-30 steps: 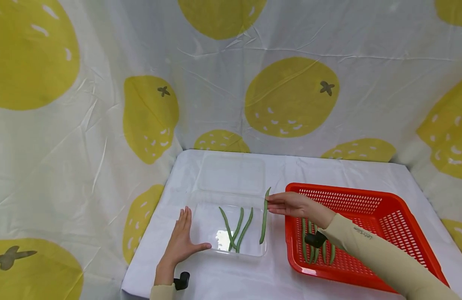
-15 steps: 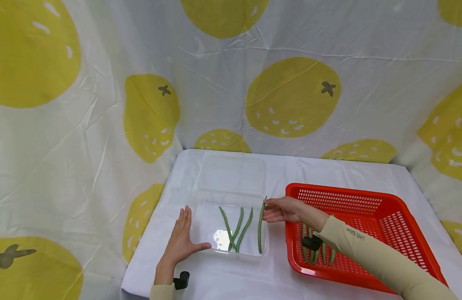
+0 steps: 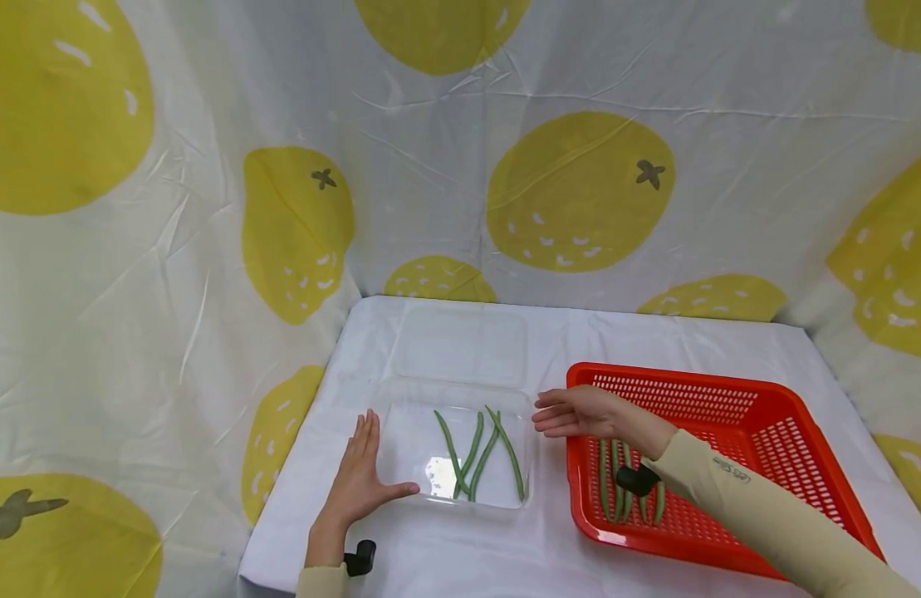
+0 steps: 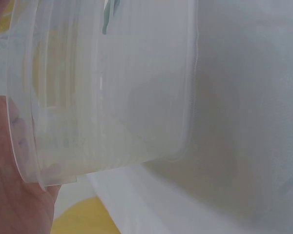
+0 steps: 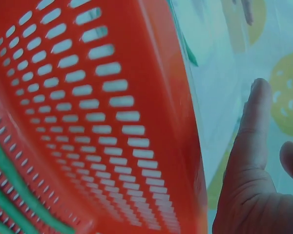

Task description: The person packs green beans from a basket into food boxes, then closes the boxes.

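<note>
A clear plastic container [image 3: 453, 505] sits on the white-covered table with several green beans [image 3: 509, 453] lying in it. My left hand [image 3: 359, 482] rests at its left front corner, fingers straight along the left side and thumb at the front rim. In the left wrist view the palm lies right against the container wall [image 4: 136, 122]. Just right of the container my right hand [image 3: 575, 412] hovers by the basket's left rim, fingers extended, holding nothing. The red basket [image 3: 792, 399] holds several more green beans [image 3: 605, 482], partly hidden under the right forearm.
A clear flat lid [image 3: 460, 345] lies behind the container. The basket fills the table's right side. Lemon-print cloth [image 3: 430, 166] hangs behind and to the left. A black wrist camera [image 3: 637, 479] overhangs the basket.
The right hand lowered a green bean into the container's right side and let go; the bean now leans across another. The hand then drew back right towards the basket. The left hand stayed put.
</note>
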A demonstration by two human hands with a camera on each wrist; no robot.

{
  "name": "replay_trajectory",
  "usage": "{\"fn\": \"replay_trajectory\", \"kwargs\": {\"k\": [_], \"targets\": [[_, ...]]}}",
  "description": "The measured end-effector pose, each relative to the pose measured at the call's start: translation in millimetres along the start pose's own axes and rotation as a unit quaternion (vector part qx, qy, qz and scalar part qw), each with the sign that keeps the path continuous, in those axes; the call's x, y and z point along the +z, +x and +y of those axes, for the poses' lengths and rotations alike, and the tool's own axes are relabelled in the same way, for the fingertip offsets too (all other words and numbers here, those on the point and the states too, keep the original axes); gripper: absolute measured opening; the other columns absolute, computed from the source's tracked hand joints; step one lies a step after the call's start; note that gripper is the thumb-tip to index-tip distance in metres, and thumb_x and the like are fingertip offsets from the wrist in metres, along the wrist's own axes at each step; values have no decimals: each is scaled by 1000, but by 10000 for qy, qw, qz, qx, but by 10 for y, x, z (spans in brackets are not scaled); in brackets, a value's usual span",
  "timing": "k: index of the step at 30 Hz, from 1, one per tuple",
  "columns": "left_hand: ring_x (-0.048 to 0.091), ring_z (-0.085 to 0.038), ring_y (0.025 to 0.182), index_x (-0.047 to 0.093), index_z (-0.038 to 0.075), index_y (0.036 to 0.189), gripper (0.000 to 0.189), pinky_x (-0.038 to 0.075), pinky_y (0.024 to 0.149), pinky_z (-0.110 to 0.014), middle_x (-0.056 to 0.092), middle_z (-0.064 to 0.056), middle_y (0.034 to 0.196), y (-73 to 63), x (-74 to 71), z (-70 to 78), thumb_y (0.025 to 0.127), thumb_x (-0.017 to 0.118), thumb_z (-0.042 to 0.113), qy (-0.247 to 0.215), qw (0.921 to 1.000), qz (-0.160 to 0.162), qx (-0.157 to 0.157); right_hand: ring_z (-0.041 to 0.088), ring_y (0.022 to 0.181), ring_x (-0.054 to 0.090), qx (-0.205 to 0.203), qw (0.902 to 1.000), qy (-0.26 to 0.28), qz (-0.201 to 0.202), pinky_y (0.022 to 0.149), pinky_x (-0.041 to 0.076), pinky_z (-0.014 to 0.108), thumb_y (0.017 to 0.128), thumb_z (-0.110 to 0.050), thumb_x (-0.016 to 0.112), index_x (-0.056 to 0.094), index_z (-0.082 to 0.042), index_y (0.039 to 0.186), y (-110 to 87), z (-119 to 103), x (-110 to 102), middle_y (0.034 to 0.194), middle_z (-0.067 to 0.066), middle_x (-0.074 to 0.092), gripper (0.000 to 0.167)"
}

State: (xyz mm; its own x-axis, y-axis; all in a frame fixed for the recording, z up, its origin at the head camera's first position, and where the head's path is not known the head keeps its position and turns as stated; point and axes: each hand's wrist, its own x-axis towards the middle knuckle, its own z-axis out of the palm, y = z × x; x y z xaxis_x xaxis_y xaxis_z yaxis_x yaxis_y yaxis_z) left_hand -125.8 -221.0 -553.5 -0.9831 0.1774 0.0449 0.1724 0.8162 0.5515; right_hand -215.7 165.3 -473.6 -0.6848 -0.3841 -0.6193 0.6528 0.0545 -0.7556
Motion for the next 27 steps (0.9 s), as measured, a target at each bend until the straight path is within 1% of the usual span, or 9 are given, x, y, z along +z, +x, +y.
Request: {"fn": "replay_trajectory", "kwargs": {"k": [4, 8, 13, 15, 16, 19, 21, 22, 27], "targets": [[-6, -23, 143, 4, 1, 151, 136, 8, 113, -52, 0, -11, 158, 0, -11, 1, 58, 73, 73, 14, 10000, 10, 14, 34, 102, 63, -158, 9999, 61, 6, 90, 47, 46, 101, -22, 48, 42, 12, 133, -108, -35, -202, 105, 19, 66, 47], [-6, -23, 143, 3, 2, 152, 136, 7, 113, -51, 0, -11, 158, 4, -28, -2, 59, 72, 73, 53, 10000, -1, -3, 34, 104, 62, -292, 9995, 149, 24, 95, 42, 48, 101, -23, 48, 36, 13, 137, -234, -42, -462, 111, 22, 64, 53], [-6, -23, 143, 2, 3, 152, 135, 6, 113, -51, -1, -10, 158, 17, -44, -4, 59, 73, 72, 16, 10000, -4, -6, 34, 106, 61, -351, 9987, 318, 171, 97, 40, 48, 101, -26, 46, 29, 15, 140, -361, 43, -785, 112, 22, 64, 58], [-6, -23, 143, 2, 3, 152, 136, 6, 113, -51, -1, -10, 158, 20, -46, -2, 59, 73, 72, -7, 10000, -22, -18, 33, 103, 63, -381, 9981, 428, 210, 95, 42, 47, 102, -25, 46, 35, 13, 138, -397, 107, -909, 108, 20, 66, 53], [-6, -23, 143, 2, 2, 152, 136, 6, 113, -51, -1, -10, 158, 21, -46, 1, 59, 73, 72, -3, 10000, -41, -29, 32, 102, 64, -390, 9978, 502, 194, 95, 42, 47, 102, -24, 45, 42, 10, 134, -415, 142, -969, 107, 18, 66, 47], [-7, -23, 143, 3, 2, 151, 136, 6, 113, -51, -1, -10, 158, 14, -42, 6, 59, 72, 73, -1, 10000, -83, -55, 30, 97, 66, -381, 9965, 733, 159, 96, 41, 47, 102, -22, 44, 61, -1, 117, -460, 251, -1116, 105, 17, 67, 31], [-7, -23, 143, 3, 2, 151, 136, 6, 113, -51, -1, -11, 158, 6, -37, 9, 59, 72, 73, 32, 9999, -111, -74, 31, 100, 65, -330, 9959, 832, 141, 98, 38, 48, 103, -22, 43, 68, -9, 105, -485, 314, -1200, 106, 16, 67, 29], [-7, -23, 143, 3, 2, 151, 135, 6, 113, -51, -1, -12, 158, 3, -34, 12, 59, 73, 71, 24, 9999, -113, -73, 31, 101, 64, -292, 9957, 852, 199, 98, 39, 47, 103, -22, 43, 68, -9, 104, -495, 344, -1235, 107, 17, 66, 29], [-6, -23, 143, 4, 1, 151, 134, 6, 113, -51, 0, -12, 158, 8, -16, 19, 60, 75, 68, 21, 10000, -83, -28, 34, 104, 62, -200, 9958, 739, 502, 98, 39, 49, 103, -21, 42, 57, 4, 126, -530, 467, -1402, 109, 19, 65, 37]]}}
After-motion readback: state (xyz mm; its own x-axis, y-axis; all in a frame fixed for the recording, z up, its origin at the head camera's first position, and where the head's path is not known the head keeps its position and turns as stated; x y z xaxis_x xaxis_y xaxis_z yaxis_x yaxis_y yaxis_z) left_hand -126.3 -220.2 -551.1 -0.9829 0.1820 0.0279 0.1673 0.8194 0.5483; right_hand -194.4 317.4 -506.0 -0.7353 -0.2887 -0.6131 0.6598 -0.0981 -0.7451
